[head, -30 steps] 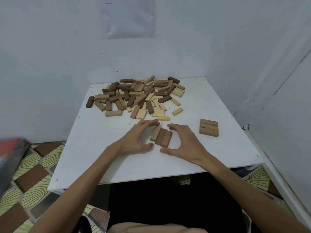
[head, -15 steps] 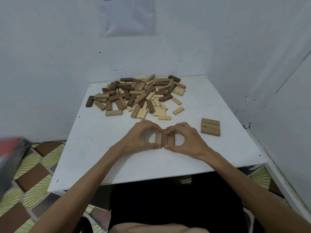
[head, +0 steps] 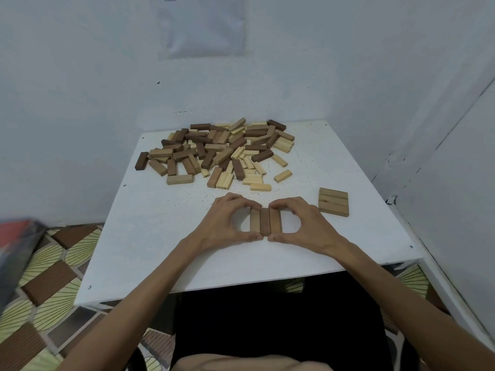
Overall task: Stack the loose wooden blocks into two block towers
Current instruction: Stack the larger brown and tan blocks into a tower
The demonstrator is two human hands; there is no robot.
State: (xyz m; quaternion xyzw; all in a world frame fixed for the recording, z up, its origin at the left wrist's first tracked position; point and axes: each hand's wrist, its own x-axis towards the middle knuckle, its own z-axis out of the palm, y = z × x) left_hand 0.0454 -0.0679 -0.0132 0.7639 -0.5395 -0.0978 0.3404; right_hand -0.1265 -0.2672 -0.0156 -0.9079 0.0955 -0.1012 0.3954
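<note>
Near the counter (head: 160, 236) front edge, three blocks (head: 265, 220) lie side by side. The left hand (head: 227, 222) and right hand (head: 301, 222) pinch them, thumbs near end, curled fingers far end.

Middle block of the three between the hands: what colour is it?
The middle block is dark brown, its neighbours lighter tan; head view.

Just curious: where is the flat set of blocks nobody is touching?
In the head view, the untouched block set lies on the white table, right side, just right of the right hand, nearer than the loose pile.
</note>
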